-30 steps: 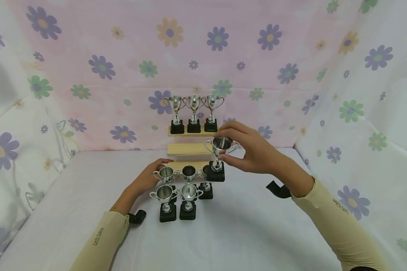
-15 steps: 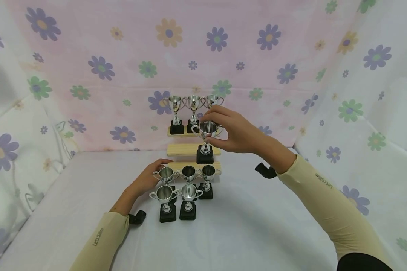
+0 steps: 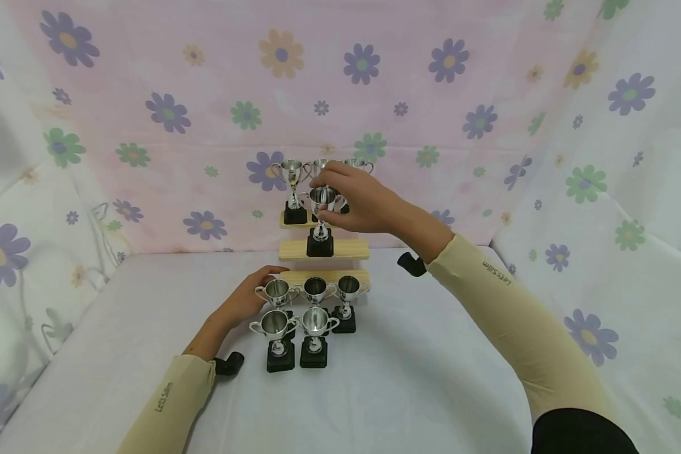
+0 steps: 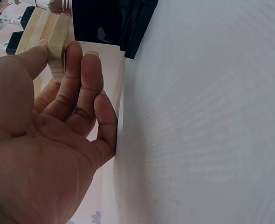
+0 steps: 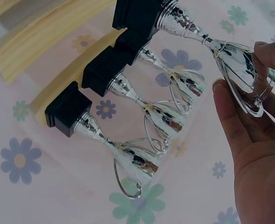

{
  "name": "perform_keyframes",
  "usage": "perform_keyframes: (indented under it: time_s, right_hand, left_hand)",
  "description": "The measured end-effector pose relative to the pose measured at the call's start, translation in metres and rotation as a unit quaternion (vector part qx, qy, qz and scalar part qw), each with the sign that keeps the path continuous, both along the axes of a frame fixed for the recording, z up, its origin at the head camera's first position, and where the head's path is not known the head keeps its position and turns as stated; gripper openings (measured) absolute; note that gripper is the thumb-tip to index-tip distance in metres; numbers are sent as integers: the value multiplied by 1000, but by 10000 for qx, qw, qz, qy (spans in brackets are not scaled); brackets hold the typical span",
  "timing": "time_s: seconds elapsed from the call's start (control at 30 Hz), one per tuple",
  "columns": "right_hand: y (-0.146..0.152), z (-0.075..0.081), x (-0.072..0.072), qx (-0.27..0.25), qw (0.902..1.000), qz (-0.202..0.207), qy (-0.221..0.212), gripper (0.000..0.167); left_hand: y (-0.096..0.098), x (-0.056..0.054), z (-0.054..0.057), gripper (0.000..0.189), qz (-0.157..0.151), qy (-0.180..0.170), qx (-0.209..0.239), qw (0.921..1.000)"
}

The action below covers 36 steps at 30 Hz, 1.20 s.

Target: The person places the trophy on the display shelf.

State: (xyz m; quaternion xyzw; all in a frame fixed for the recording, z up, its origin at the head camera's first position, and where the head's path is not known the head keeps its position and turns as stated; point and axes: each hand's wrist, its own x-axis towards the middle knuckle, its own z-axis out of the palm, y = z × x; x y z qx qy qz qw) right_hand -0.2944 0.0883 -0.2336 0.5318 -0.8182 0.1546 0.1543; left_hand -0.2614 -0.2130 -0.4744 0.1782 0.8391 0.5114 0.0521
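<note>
Head view shows the right hand [image 3: 356, 200] pinching a small silver trophy cup [image 3: 321, 200] by its bowl, fingers curled round the rim, with the cup's black base [image 3: 320, 246] at the middle step [image 3: 346, 250] of a three-tier wooden stand; whether the base already rests on the wood cannot be told. The held cup's bowl looks hollow, with nothing seen inside. On the top step [image 3: 286, 221] three more silver cups stand in a row, the left one [image 3: 292, 180] in clear sight and the other two partly hidden behind the hand. From the right wrist view the same fingers [image 5: 228, 112] wrap the bowl of the held cup [image 5: 237, 65], and the three shelf cups [image 5: 142, 161] line up on their black bases along the wooden edge [image 5: 39, 109]. The left hand [image 3: 244, 301] lies relaxed on the white table [image 3: 420, 378], fingers loose and gripping nothing; in the left wrist view its fingertips [image 4: 74, 53] touch the end of the bottom wooden step [image 4: 53, 39]. Five cups stand on the table just in front of the stand: three in a back row [image 3: 315, 289] and two in a front row [image 3: 275, 325], all upright with hollow bowls.
</note>
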Motion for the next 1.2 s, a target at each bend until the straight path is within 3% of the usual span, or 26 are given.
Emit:
perform_keyframes:
  time_s: [0.6, 0.93, 1.2]
  right_hand:
    - [-48, -25, -39, 335, 9967, -501, -544, 46]
    - [-61, -38, -46, 347, 9941, -573, -856, 46]
    - [-67, -45, -49, 335, 9938, -634, -849, 47]
  left_hand:
    - [1, -1, 0, 61, 42, 59, -55, 10000]
    - [0, -4, -3, 64, -21, 125, -114, 9999]
    - [1, -3, -1, 65, -36, 108, -36, 9999]
